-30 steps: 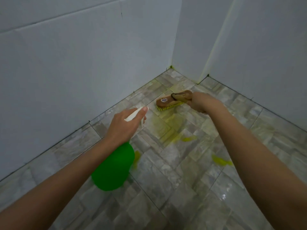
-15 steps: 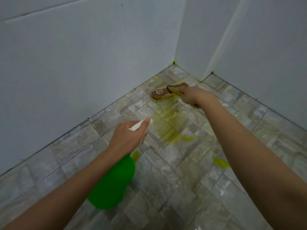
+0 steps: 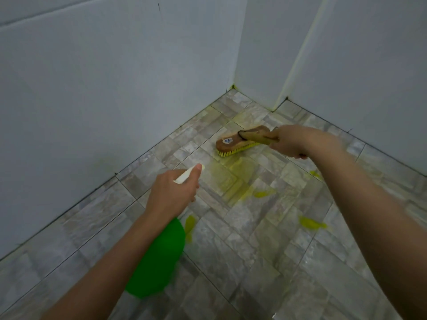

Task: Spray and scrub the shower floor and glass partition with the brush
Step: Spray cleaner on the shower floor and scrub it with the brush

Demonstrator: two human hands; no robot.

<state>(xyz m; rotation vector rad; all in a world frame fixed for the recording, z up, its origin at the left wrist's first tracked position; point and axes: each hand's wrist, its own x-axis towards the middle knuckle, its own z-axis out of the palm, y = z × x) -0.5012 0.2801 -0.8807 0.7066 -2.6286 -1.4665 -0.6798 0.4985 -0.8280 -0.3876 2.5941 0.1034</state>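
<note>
Right hand [image 3: 292, 140] wrapped around the handle of the wooden brush [image 3: 240, 140], yellow bristles pressed to the shower floor [image 3: 265, 250] at the far side, close to the corner where the two pale walls [image 3: 92, 88] meet. Left hand [image 3: 172, 195] closed around the neck of the green spray bottle [image 3: 159, 259], white nozzle aimed at the floor just near of the brush head, a finger lying along the top of it; bottle held above the tiles, not resting on them. Yellow-green cleaner [image 3: 233, 179] smeared over the tiles between nozzle and brush, with separate blobs further near and right. No glass partition clearly made out here. Likely trouble ahead: wet, soapy tile underfoot, so slipping while leaning this far forward; bristles skating over the thick smear instead of biting; blobs at the near right left unscrubbed; spray landing on the brush hand if fired now, given how near the nozzle points to it.
</note>
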